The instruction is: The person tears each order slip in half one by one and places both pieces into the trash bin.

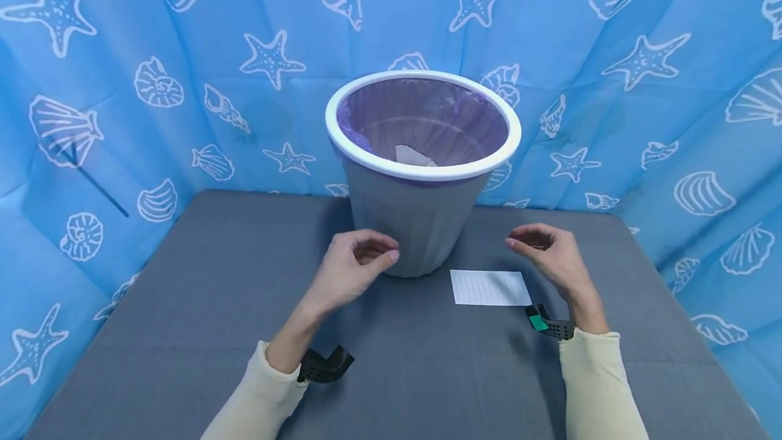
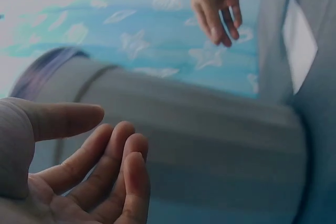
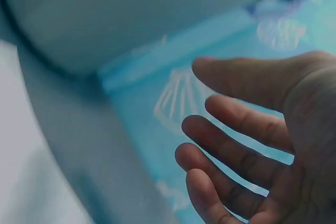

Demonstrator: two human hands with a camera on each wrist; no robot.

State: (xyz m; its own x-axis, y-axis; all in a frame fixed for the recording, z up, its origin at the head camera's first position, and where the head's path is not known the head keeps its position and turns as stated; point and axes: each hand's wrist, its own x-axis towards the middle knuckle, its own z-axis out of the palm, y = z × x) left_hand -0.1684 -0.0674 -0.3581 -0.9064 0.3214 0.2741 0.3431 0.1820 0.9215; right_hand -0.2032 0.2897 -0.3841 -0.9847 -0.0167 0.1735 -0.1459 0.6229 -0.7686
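Observation:
A grey trash can (image 1: 409, 216) with a white rim and a purple liner bag (image 1: 421, 111) stands toward the back of the table. Inside it lies a piece of white paper (image 1: 412, 155). My left hand (image 1: 354, 267) hovers in front of the can's lower left side, fingers loosely bent and nothing in them. To the right of the can, my right hand (image 1: 550, 257) hangs in the air with relaxed, slightly curved fingers, also holding nothing. Between the hands, a lined white sheet of paper (image 1: 491, 288) lies flat on the table, nearest to the right hand.
The table (image 1: 183, 331) is covered in dark grey cloth. Behind it and along both sides hangs a blue curtain (image 1: 244, 121) printed with white seashells and starfish. Black straps (image 1: 326, 365) circle both wrists.

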